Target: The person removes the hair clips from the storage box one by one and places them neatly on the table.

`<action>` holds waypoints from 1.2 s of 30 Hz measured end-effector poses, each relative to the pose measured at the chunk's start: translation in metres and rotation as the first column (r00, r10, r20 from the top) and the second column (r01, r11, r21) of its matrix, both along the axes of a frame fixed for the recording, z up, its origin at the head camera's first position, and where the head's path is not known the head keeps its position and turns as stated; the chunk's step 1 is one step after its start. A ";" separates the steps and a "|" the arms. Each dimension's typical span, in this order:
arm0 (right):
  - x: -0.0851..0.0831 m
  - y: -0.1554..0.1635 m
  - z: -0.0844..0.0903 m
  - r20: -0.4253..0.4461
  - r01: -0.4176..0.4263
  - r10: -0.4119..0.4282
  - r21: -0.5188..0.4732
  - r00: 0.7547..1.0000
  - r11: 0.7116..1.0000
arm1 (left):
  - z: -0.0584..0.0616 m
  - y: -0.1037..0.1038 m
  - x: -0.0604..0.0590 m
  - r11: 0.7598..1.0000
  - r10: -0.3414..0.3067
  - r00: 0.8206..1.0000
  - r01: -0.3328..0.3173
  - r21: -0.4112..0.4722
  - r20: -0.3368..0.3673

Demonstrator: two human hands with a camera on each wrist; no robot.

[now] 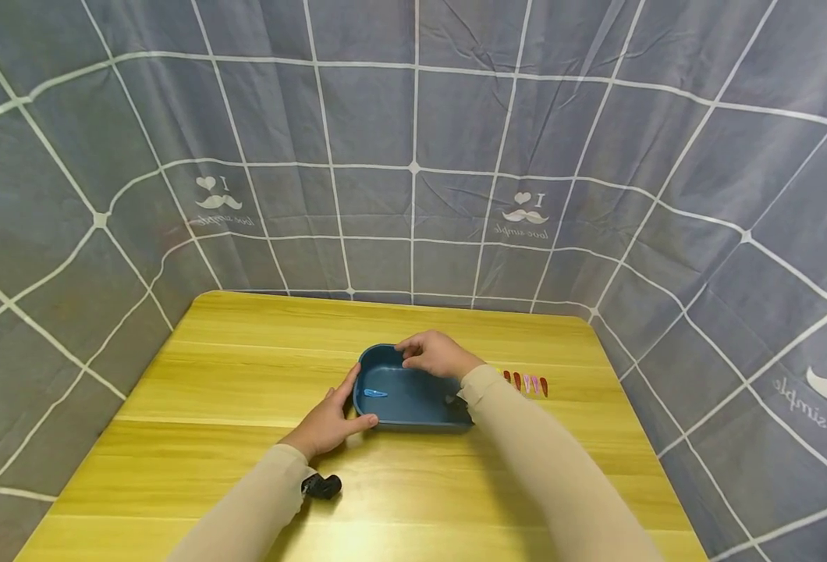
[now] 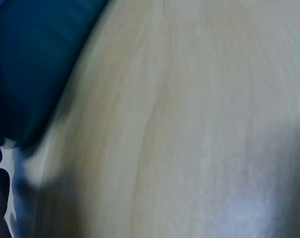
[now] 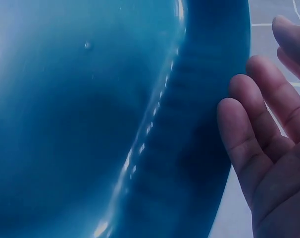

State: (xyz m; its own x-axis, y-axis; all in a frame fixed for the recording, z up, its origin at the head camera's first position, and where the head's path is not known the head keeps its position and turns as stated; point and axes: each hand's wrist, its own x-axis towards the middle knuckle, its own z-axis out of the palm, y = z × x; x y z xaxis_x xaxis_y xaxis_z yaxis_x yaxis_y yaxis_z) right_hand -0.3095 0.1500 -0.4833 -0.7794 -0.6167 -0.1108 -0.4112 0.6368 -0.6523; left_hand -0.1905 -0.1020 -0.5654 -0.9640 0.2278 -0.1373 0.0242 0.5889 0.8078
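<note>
A dark blue, rounded box (image 1: 420, 394) stands on the table with a light-blue snap hair clip (image 1: 374, 393) lying at its left inside. My left hand (image 1: 329, 420) touches the box at its near left corner, index finger along the left wall and thumb at the front rim. Over the far rim is my right hand (image 1: 440, 355), its fingers loosely bent. In the right wrist view, the fingers (image 3: 239, 124) show beside the box wall and no clip is visible among them. Red and pink hair clips (image 1: 527, 383) lie in a row right of the box.
The wooden table (image 1: 245, 382) extends around the box. A bit of yellow (image 1: 498, 371) shows at the left end of the clip row, partly behind the right sleeve. A grey curtain (image 1: 371, 203) with white lines surrounds the table's back and sides.
</note>
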 end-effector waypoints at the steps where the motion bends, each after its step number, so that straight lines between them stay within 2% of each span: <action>1: 0.000 -0.003 -0.001 0.007 -0.012 0.012 0.003 1.000 1.000 | 0.000 0.000 0.000 1.000 -0.003 1.000 0.003 0.011 -0.004; 8: -0.002 -0.017 -0.011 0.028 -0.062 0.061 0.060 0.998 0.996 | 0.000 0.005 0.002 0.993 0.004 1.000 -0.001 0.118 -0.024; 15: -0.006 -0.027 -0.019 0.019 -0.106 0.104 0.132 0.994 0.986 | -0.004 0.006 0.004 0.985 0.021 0.999 -0.016 0.169 -0.026; 20: -0.007 -0.034 -0.026 0.046 -0.141 0.135 0.176 0.990 0.974 | -0.008 0.006 0.005 0.982 0.031 0.999 -0.027 0.185 -0.022; 29: -0.004 -0.044 -0.040 0.067 -0.152 0.142 0.204 0.988 0.967 | -0.012 0.006 0.004 0.981 0.038 0.999 -0.032 0.193 -0.026; 36: -0.005 -0.049 -0.052 0.038 -0.179 0.175 0.219 0.984 0.959 | -0.013 0.005 0.004 0.985 0.046 0.998 -0.040 0.169 -0.031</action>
